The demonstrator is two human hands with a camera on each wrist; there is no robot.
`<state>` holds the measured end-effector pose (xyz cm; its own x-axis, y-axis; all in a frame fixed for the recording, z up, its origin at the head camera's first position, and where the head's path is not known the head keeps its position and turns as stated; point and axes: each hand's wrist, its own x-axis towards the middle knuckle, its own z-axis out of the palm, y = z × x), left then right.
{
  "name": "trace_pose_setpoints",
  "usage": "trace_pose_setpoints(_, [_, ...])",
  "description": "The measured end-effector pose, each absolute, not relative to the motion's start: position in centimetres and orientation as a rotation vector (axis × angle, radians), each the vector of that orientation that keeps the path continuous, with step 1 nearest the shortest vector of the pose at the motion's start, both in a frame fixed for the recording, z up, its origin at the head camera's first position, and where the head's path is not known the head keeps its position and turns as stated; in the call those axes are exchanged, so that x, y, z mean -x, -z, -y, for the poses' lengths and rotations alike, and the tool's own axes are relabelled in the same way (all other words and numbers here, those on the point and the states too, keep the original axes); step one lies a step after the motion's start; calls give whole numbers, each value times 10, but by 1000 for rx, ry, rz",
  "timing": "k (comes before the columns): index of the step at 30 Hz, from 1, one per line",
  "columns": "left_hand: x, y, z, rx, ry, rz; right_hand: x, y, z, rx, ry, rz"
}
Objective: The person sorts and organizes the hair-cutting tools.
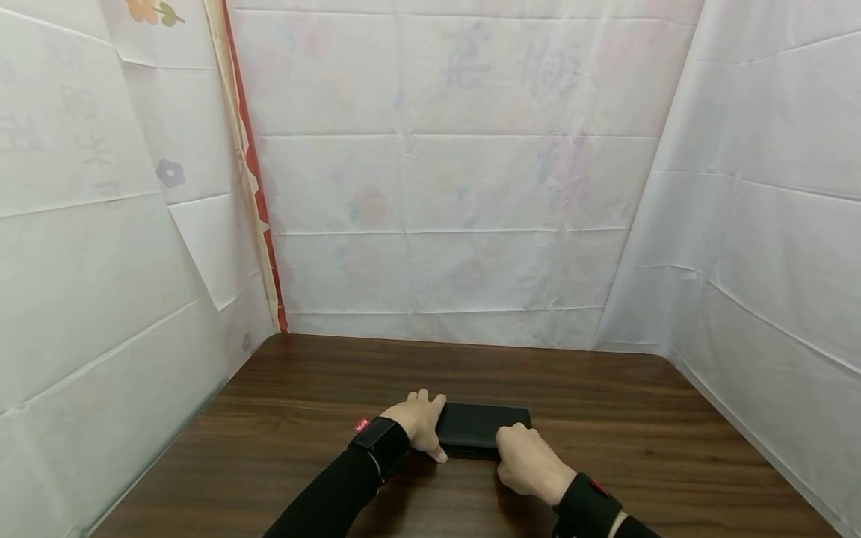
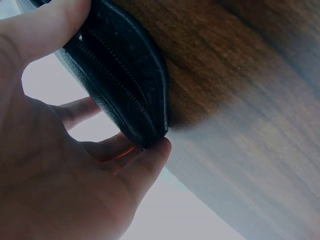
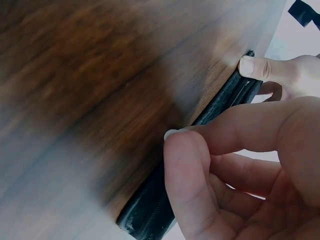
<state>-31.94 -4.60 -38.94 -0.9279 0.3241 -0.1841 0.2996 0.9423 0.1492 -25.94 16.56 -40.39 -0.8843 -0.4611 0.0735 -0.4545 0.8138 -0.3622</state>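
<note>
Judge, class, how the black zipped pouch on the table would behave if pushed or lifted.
The black pouch lies flat, so it would probably slide, not roll. Its grained surface and zip suggest soft material, likely bending somewhat when lifted. Both hands, left and right, hold it.

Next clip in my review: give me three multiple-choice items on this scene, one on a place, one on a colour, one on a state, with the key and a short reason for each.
1. Where does the black zip pouch lie?
A. On the near part of the wooden table
B. Against the back wall
C. On the floor

2. What colour is the pouch?
A. Red
B. Black
C. White

3. What is the left hand doing?
A. Hanging idle off the table
B. Lying flat, far from the pouch
C. Holding the pouch's left end

Key: 1 A, the head view shows it on the table close to the person. 2 B, it is black in all three views. 3 C, the left wrist view shows thumb and fingers round the pouch's end, while the right hand pinches at its zip edge.
</note>
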Motion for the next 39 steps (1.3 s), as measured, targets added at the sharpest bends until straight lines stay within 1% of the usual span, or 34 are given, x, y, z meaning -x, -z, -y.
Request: trace_pose_setpoints(39, [321, 390, 47, -472, -185, -2892, 263, 405, -159, 716, 618, -2959])
